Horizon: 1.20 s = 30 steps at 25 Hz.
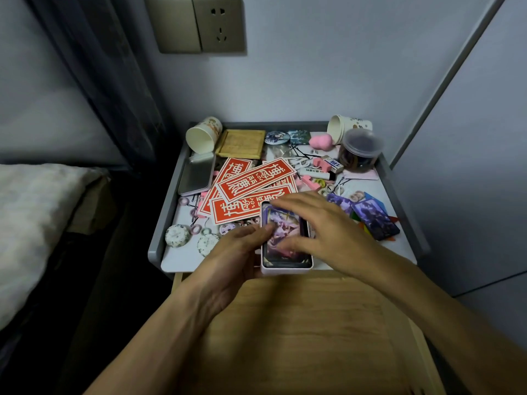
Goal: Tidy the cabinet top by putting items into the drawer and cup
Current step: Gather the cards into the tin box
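Head view, lower centre: my left hand cradles the card box at the front edge of the cabinet top, fingers curled beneath, thumb pressing the top card. My right hand lies over the cards, fingers straight and spread, gripping nothing. The box looks poised at the edge (support below is unclear), so a slack grip could spill the stack. Mid-frame sprawl red paper slips. At the back, a paper cup lies tipped left, a second cup right.
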Each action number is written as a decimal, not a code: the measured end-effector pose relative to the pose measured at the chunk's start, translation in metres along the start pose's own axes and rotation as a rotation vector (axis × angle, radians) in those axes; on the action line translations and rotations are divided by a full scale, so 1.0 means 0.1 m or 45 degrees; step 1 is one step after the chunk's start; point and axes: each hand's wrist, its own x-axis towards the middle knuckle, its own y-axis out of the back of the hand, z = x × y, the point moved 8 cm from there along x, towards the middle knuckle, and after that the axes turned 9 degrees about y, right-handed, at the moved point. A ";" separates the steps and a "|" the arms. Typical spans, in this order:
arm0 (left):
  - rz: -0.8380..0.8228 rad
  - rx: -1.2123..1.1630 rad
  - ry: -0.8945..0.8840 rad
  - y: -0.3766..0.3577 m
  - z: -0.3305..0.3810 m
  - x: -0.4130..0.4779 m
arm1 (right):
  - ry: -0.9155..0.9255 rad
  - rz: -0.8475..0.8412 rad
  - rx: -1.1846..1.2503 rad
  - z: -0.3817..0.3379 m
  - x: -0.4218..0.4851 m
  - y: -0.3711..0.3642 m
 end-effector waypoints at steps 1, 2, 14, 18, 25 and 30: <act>0.003 0.003 -0.001 0.01 0.00 0.00 | 0.012 -0.086 -0.013 0.00 -0.02 -0.04; 0.000 0.010 -0.002 0.02 0.01 0.00 | 0.017 -0.140 -0.032 0.00 -0.04 -0.07; -0.001 -0.012 0.036 0.04 -0.03 0.02 | 0.120 -0.166 -0.190 -0.04 -0.04 -0.13; -0.005 0.015 0.045 0.02 -0.04 0.04 | 0.129 -0.175 -0.225 -0.02 -0.07 -0.13; 0.071 0.048 0.016 0.02 -0.04 0.06 | -0.050 0.006 -0.005 0.15 -0.13 0.07; 0.128 -0.023 0.011 0.06 -0.06 0.06 | -0.940 0.156 -0.618 1.36 -0.58 0.66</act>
